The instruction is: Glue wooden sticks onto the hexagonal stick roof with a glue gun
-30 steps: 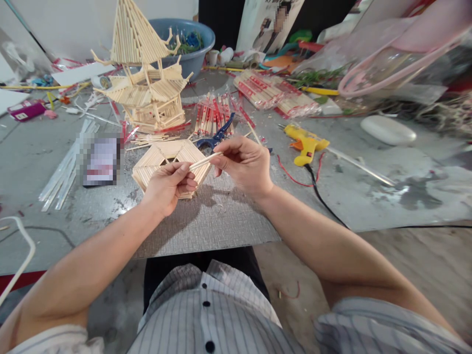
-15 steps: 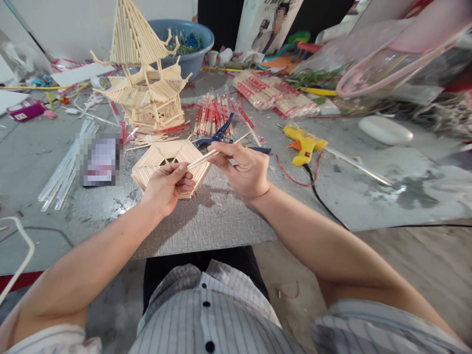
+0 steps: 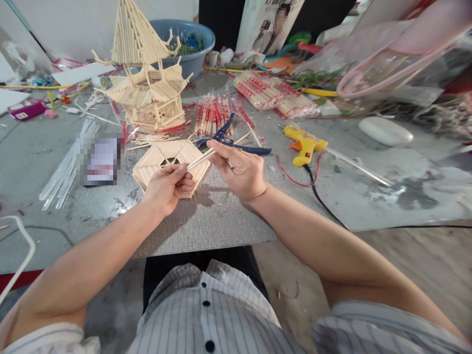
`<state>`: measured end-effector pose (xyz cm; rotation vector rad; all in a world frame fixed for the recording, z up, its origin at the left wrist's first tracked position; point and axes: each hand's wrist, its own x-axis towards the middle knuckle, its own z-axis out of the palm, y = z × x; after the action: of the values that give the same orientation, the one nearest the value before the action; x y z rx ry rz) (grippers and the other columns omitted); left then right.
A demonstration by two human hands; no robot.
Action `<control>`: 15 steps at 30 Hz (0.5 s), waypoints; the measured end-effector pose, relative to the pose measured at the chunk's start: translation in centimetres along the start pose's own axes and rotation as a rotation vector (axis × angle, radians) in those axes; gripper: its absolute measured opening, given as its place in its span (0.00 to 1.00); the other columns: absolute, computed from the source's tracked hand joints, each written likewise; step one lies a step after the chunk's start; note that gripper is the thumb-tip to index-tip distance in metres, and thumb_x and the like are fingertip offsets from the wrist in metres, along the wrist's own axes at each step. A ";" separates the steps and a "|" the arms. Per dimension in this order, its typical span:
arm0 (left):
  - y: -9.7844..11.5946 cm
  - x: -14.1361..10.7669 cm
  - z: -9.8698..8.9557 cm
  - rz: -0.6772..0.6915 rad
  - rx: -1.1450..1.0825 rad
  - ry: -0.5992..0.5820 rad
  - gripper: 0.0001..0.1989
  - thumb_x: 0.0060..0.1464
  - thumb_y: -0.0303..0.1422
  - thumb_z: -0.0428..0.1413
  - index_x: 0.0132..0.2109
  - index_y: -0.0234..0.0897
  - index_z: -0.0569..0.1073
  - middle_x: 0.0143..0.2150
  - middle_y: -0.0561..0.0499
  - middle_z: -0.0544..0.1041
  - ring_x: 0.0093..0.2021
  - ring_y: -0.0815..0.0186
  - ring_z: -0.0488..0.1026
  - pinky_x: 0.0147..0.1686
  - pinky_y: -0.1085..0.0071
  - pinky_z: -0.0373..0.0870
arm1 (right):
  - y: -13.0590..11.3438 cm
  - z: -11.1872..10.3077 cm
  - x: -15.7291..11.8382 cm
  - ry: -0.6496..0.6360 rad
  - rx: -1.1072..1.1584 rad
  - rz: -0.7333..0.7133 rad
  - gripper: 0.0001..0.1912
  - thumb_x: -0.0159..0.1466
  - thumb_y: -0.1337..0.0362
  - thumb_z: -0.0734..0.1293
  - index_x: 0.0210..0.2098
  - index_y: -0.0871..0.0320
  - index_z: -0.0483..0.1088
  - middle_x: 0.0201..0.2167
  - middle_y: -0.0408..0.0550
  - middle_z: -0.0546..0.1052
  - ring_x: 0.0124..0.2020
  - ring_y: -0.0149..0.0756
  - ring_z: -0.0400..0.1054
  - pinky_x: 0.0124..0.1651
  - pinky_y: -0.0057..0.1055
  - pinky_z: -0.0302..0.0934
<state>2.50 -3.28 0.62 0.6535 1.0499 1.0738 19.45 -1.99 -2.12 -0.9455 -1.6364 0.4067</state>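
Between my two hands a pair of wooden chopsticks (image 3: pixel 201 160) is held at a slant, side by side. My left hand (image 3: pixel 167 189) pinches their lower end between thumb and fingers. At the upper end, the fingertips of my right hand (image 3: pixel 239 171) close on the sticks. Under and behind my left hand lies a hexagonal chopstick frame (image 3: pixel 149 164) with a small opening in its middle, partly covered by the hand. Blue-handled cutters (image 3: pixel 254 149) rest on the table just behind my right hand.
A chopstick pagoda (image 3: pixel 147 91) stands at the back left, before a blue basin (image 3: pixel 206 44). Wrapped chopsticks (image 3: pixel 258 88) lie behind the cutters. To the right is a yellow glue gun (image 3: pixel 304 143) with its cord; glue sticks (image 3: pixel 68 164) and a phone (image 3: pixel 101 160) lie left.
My right hand has shifted slightly left and its fingers have turned a little, uncovering more of the cutters' handle. My left hand keeps its place on the chopsticks.
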 end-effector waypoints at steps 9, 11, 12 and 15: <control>0.3 -0.1 0.1 0.024 0.002 0.009 0.16 0.60 0.23 0.50 0.24 0.31 0.70 0.17 0.55 0.72 0.15 0.78 0.69 0.17 0.85 0.68 | -0.5 0.4 -0.1 0.013 0.294 0.133 0.15 0.58 0.54 0.69 0.44 0.51 0.76 0.36 0.43 0.79 0.35 0.32 0.74 0.44 0.33 0.71; 0.4 -0.2 0.1 0.038 -0.010 0.001 0.16 0.59 0.22 0.50 0.24 0.31 0.70 0.18 0.55 0.72 0.15 0.78 0.69 0.17 0.85 0.68 | -0.4 0.4 0.3 0.026 0.466 0.209 0.19 0.59 0.49 0.68 0.45 0.50 0.75 0.31 0.42 0.77 0.28 0.28 0.71 0.34 0.29 0.70; 0.4 -0.2 0.2 0.042 -0.017 -0.002 0.15 0.59 0.22 0.50 0.24 0.31 0.70 0.18 0.55 0.72 0.15 0.78 0.69 0.17 0.85 0.68 | -0.3 0.4 0.5 0.021 0.552 0.252 0.20 0.59 0.47 0.67 0.45 0.51 0.75 0.29 0.41 0.76 0.25 0.26 0.69 0.29 0.27 0.68; 0.4 -0.4 0.3 0.045 -0.029 -0.003 0.15 0.59 0.21 0.50 0.24 0.31 0.70 0.17 0.55 0.73 0.15 0.77 0.69 0.16 0.84 0.68 | 0.0 0.0 1.3 -0.065 0.759 0.378 0.21 0.55 0.45 0.69 0.39 0.54 0.76 0.23 0.39 0.72 0.19 0.23 0.65 0.21 0.24 0.63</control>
<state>2.55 -3.47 1.23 0.6577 1.0189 1.1246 19.40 -1.05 -1.28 -0.6458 -1.1885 1.2251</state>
